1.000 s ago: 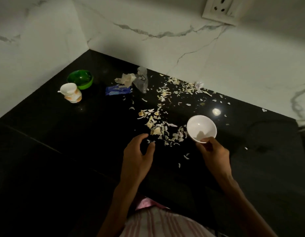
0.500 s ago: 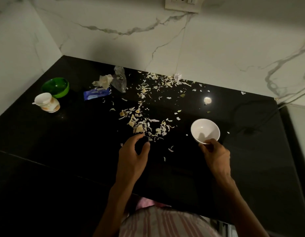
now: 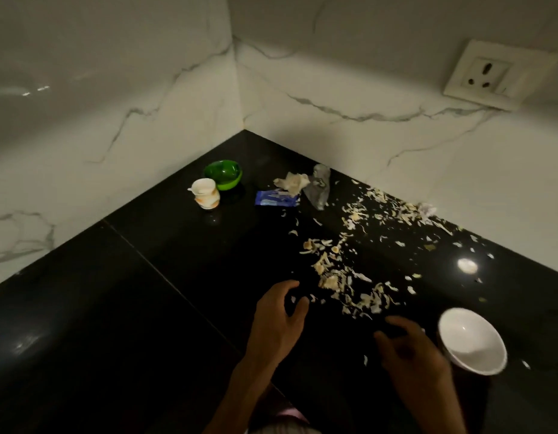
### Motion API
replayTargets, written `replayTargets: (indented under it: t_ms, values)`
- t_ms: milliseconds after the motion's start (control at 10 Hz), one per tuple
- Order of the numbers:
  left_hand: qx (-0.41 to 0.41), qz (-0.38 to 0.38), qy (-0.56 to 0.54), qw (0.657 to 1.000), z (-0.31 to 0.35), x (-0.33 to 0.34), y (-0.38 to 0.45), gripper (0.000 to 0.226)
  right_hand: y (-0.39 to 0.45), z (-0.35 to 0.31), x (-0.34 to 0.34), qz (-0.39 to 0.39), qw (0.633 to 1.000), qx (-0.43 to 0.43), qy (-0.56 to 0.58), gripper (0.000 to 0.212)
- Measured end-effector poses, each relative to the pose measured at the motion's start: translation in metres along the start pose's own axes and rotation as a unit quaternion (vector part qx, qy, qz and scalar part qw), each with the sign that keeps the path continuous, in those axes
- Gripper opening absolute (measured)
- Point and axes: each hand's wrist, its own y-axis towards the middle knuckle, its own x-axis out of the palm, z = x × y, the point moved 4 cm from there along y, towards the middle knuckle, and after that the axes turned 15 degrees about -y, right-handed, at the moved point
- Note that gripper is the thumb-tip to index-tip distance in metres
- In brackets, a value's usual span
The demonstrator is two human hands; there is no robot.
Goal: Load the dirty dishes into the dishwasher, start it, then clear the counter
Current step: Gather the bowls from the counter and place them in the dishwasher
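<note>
**Counter corner: items on hand, clearing barely begun**

Listed left to right, as you stood at the black counter (image 3: 121,292):

- Green bowl (image 3: 223,175), upright near the corner, touching or just behind the small cup.
- Small white cup (image 3: 205,193) with orange marks, upright, not yet loaded.
- Blue wrapper (image 3: 276,198), flat, beside crumpled tissue (image 3: 291,182) and a clear plastic scrap (image 3: 318,187).
- Peel scraps (image 3: 349,277), strewn from the back wall toward you, thickest just ahead of your hands.
- Your left hand (image 3: 279,321), fingers loosely curled, thumb and forefinger apart, holding nothing, at the near edge of the scraps.
- Your right hand (image 3: 412,352), fingers loosely bent, holding nothing that I could make out; it was blurred.
- White bowl (image 3: 471,341), empty, upright, just right of your right hand and free of it.

Judged progress: no dishwasher was in view. Three vessels remained on the counter, and the litter and scraps were ungathered. The bulk of the clearing was still ahead.
</note>
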Motion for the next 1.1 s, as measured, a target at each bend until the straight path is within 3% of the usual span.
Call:
replayTargets:
  t_ms: [200, 300, 500, 600, 700, 800, 900, 1000, 1100]
  values:
    - [-0.004, 0.025, 0.014, 1.000, -0.007, -0.046, 0.035, 0.039, 0.001, -0.069, 0.053, -0.086, 0.989, -0.117, -0.039, 0.030]
    - [0.005, 0.041, 0.040, 0.998, -0.007, -0.078, 0.066, 0.038, 0.002, -0.085, 0.062, -0.087, 0.985, -0.143, -0.037, 0.027]
    - [0.012, 0.070, 0.163, 0.984, -0.015, -0.148, 0.155, 0.047, 0.010, -0.098, 0.073, -0.084, 0.987, -0.136, -0.038, 0.021]
    - [0.011, 0.064, 0.310, 0.949, -0.017, -0.168, 0.204, 0.054, 0.013, -0.095, 0.077, -0.072, 0.993, -0.086, -0.037, 0.020]
    - [0.010, 0.070, 0.369, 0.927, -0.016, -0.178, 0.230, 0.060, 0.017, -0.093, 0.079, -0.029, 0.995, -0.089, -0.043, 0.027]
    - [-0.038, 0.056, 0.360, 0.931, -0.023, -0.188, 0.263, 0.075, 0.028, -0.070, 0.094, -0.019, 0.997, -0.060, -0.041, 0.031]
    - [-0.065, 0.037, 0.320, 0.945, -0.031, -0.189, 0.280, 0.078, 0.029, -0.052, 0.131, -0.014, 0.996, -0.053, -0.076, 0.056]
    - [-0.067, 0.031, 0.271, 0.960, -0.038, -0.188, 0.290, 0.070, 0.023, -0.076, 0.109, -0.036, 0.967, -0.250, -0.043, 0.044]
    - [-0.054, 0.050, 0.257, 0.964, -0.039, -0.189, 0.288, 0.065, 0.027, -0.096, 0.079, 0.166, 0.935, -0.291, 0.114, 0.029]
